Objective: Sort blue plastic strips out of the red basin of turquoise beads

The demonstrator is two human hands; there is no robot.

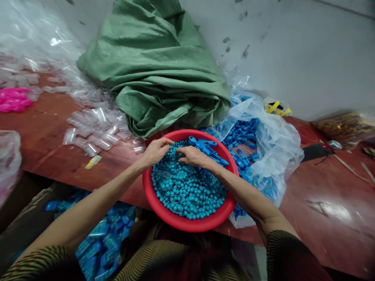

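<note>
A red plastic basin (147, 197) sits before me, holding many small turquoise beads (202, 195). Several clear plastic tubes (175, 207) lie half sunk among the beads. Blue plastic caps with loops (205, 146) are heaped at the basin's far right side. My left hand (156, 151) is over the far left rim, its fingers bent together; whatever they pinch is too small to make out. Close beside it, my right hand (193, 157) hovers low over the beads near the blue caps. Its fingers are curved, with a gap between thumb and forefinger, and nothing shows in them.
Loose clear tubes (99, 134) are scattered left of the basin. A big green sack (164, 66) slumps behind it. To the right, an opened plastic bag (275, 144) holds more blue pieces. Filled blue items (102, 238) lie below the table edge. Pink pieces (14, 99) are far left.
</note>
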